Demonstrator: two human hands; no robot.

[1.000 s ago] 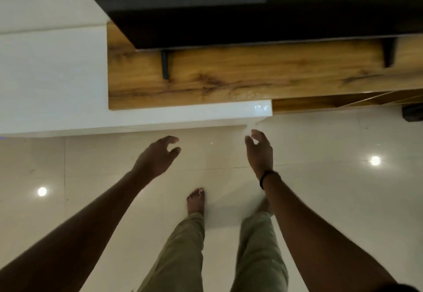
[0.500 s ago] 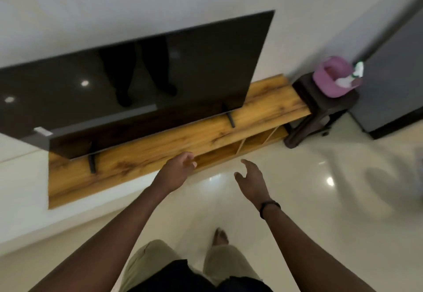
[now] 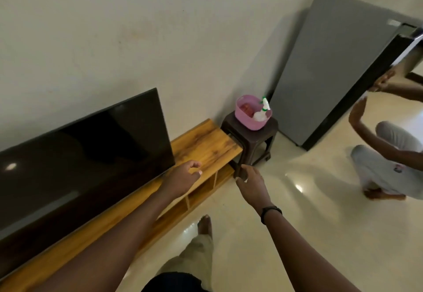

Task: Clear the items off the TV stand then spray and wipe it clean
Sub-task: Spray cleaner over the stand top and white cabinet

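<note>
A long low wooden TV stand [image 3: 207, 148] runs along the wall with a large black TV [image 3: 80, 152] on it. Its bare right end shows no loose items. My left hand [image 3: 183, 177] hovers over that right end, fingers loosely curled, holding nothing. My right hand [image 3: 251, 183] reaches forward over the floor in front of the stand's right end, fingers relaxed and empty. Past the stand, a dark plastic stool [image 3: 269, 131] carries a pink basket [image 3: 242, 117] holding a white spray bottle [image 3: 261, 114] with green trim and something reddish.
A tall grey refrigerator [image 3: 329, 67] stands right of the stool. Another person [image 3: 389, 156] crouches on the glossy tile floor at the right with both arms raised. Open shelves [image 3: 201, 192] run under the stand's top. My bare foot [image 3: 204, 224] is on the floor below.
The view has swung up and right from the floor and stand front to the stool, refrigerator and crouching person. Both hands have stayed empty and now reach toward the stand's right end.
</note>
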